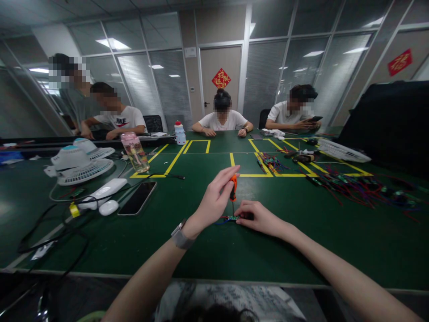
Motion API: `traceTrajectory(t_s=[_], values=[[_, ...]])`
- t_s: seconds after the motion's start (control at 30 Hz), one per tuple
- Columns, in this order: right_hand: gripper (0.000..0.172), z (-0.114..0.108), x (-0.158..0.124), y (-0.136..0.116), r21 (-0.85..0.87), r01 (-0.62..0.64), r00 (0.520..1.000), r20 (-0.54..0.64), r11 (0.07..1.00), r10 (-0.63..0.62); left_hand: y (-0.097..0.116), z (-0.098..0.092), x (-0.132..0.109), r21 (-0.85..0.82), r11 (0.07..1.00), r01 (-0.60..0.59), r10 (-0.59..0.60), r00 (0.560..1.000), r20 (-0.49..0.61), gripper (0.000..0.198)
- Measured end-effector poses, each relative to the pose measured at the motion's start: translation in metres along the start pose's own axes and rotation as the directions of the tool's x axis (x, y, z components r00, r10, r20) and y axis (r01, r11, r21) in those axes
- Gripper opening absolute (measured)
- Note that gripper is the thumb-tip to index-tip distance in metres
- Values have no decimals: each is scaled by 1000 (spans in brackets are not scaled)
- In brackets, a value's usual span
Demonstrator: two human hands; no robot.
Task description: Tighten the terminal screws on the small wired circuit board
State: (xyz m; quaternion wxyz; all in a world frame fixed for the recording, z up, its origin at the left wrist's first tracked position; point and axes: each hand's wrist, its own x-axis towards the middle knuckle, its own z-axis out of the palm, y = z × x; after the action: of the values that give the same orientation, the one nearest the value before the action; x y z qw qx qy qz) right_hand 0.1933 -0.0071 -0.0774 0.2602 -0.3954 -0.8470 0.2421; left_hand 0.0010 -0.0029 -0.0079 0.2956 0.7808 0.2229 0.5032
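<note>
An orange and black screwdriver (233, 190) stands upright, its shaft pointing down at a small green circuit board (232, 218). My left hand (214, 197) has the screwdriver's handle between the thumb and the long, straightened fingers. With bent fingertips, my right hand (256, 217) grips the right end of the board, close to the shaft. Red and blue wires (220, 221) run out from the board's left side. The screwdriver's tip meets the board, but what lies under it is too small to make out.
A phone (138, 198), power strip (103, 192), white fans (80, 165) and a pink-lidded bottle (135, 152) stand left. Wired boards (362, 185) are heaped right, near a white basket (343, 150). Several people sit or stand across the green table (187, 259).
</note>
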Motion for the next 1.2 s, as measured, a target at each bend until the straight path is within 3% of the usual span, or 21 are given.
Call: traceTrajectory(t_s=[0.07,0.2,0.27,0.37,0.43,0.6,0.77,0.93,1.1,1.2], values=[[15,0,0,0,-1,5,1000,0,1000,-5,0,0,0,-69,997,24,-24,1000,-3,34],[15,-1,0,-1,-7,7,1000,1,1000,-7,1,-1,1,128,991,26,-5,987,-161,22],[15,-1,0,-1,-3,3,1000,5,1000,-3,2,-2,2,129,991,32,-13,989,-145,25],[15,-1,1,-1,1,3,1000,6,1000,-3,1,-1,2,-73,995,63,-67,996,-55,35],[15,-1,1,0,2,5,1000,4,1000,-5,-1,0,2,-126,988,86,-94,993,-66,35],[15,-1,0,1,-2,-1,1000,9,1000,1,1,0,1,158,987,35,0,976,-217,23],[15,-1,-1,2,-3,3,1000,7,1000,-3,0,2,1,-22,999,29,-32,991,-133,31],[16,-1,-1,1,-10,2,1000,6,1000,-2,-2,4,-1,174,985,11,33,968,-249,24],[16,-2,0,0,2,1,1000,11,1000,-1,-2,5,-2,-91,994,63,-74,990,-122,36],[16,-2,0,0,-2,2,1000,9,1000,-2,-2,5,-2,4,998,59,-57,983,-177,30]])
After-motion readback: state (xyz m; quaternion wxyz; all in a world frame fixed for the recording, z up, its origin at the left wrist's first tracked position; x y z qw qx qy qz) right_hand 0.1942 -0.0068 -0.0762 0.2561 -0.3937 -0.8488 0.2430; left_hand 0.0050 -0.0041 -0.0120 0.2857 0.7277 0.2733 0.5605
